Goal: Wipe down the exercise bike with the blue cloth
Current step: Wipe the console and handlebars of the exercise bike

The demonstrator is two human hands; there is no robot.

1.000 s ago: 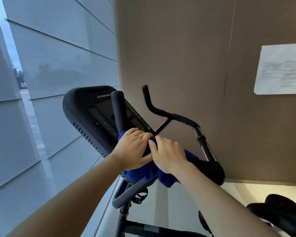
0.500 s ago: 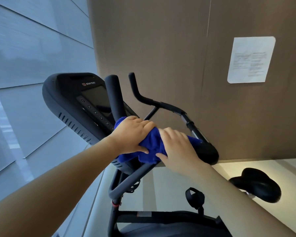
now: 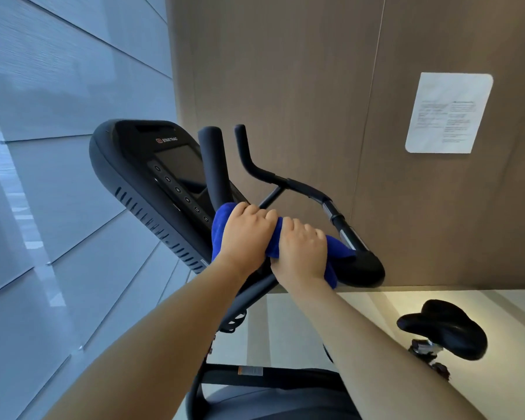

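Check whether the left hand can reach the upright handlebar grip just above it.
Probably yes. The left hand grips the blue cloth just below that upright grip, and nothing lies between them along the bar.

Count in view: 1 exercise bike (image 3: pixel 285 378) — on it 1 console (image 3: pixel 140 165), 1 saddle (image 3: pixel 446 331), 2 upright bar ends (image 3: pixel 212 165). 1 blue cloth (image 3: pixel 222 225). 2 hands — left hand (image 3: pixel 246 234), right hand (image 3: pixel 300 250). 1 printed sheet (image 3: pixel 449 113). Console buttons (image 3: pixel 178 189) too small for a firm count.
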